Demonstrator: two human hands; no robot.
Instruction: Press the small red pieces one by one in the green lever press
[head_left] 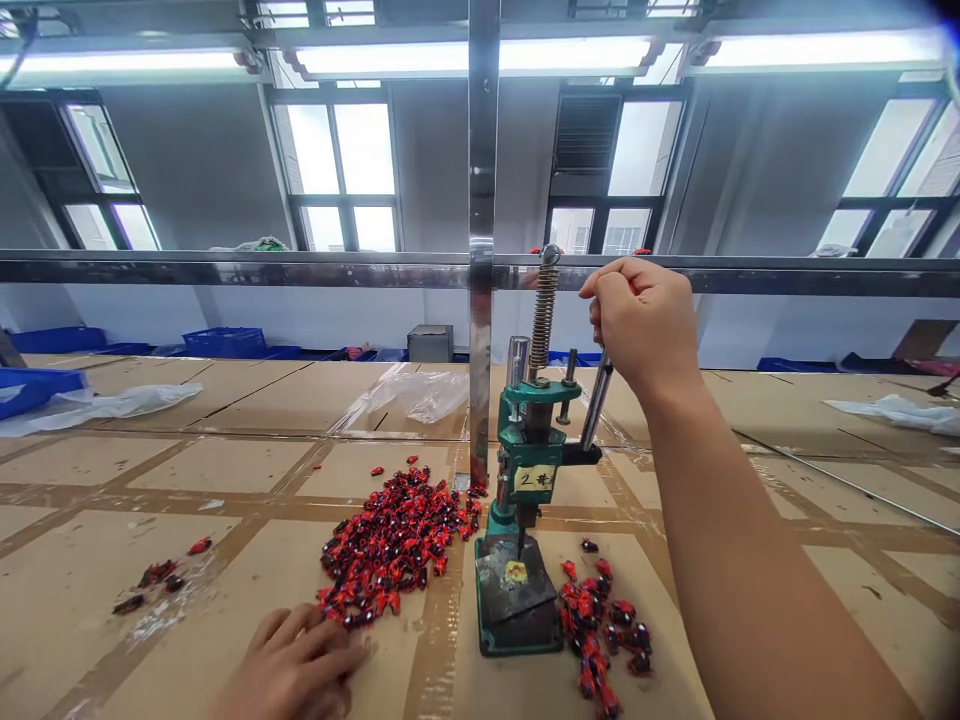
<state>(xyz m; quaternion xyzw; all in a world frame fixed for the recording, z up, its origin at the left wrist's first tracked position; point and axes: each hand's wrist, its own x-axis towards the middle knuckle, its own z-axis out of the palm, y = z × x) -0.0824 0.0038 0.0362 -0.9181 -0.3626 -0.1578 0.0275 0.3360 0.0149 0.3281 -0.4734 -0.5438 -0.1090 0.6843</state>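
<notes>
My right hand is closed round the top of the metal lever of a green hand press. The press stands upright, with a coil spring on top and a paper label marked "2#". Under its punch lies a dark base plate with a small yellow fixture at its middle. My left hand is low at the near edge of a large pile of small red and black plastic parts. Its fingers bend downward and look blurred; whether they pinch a part is hidden.
A smaller heap of red and black parts lies right of the press, and several loose ones at the left. A metal post rises behind the press. Clear plastic bags and blue bins lie farther back on the taped cardboard.
</notes>
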